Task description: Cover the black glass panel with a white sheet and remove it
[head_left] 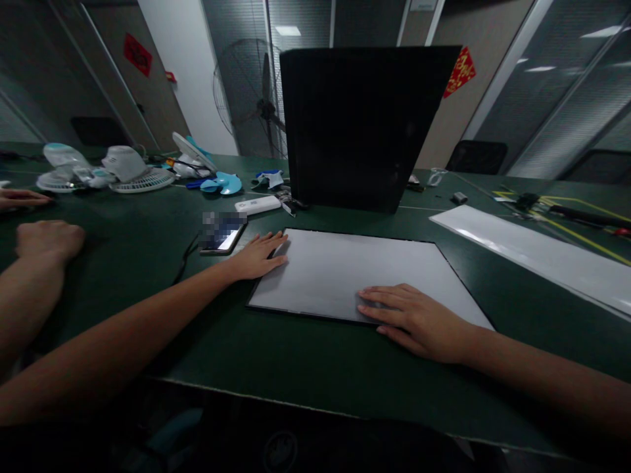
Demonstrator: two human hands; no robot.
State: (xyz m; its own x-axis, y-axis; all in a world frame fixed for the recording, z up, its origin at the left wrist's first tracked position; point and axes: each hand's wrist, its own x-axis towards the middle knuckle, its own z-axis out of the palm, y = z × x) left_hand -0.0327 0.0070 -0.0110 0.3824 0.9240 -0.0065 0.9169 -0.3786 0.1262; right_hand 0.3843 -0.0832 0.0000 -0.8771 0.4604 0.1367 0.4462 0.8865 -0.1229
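Note:
A flat white rectangular panel with a thin dark edge lies on the green table in front of me. My left hand rests at the panel's left edge, fingers stretched out and touching its surface. Across the panel's near right part lies my right hand, flat with the fingers extended. Neither hand grips anything. Behind the panel a large black panel stands upright on the table. A phone lies just beyond my left hand, its screen partly blurred out.
Small fan parts and blue fan blades lie at the back left. A white stick-shaped device is near the phone. Glossy white sheets and yellow strips lie on the right. Another person's fist rests at left.

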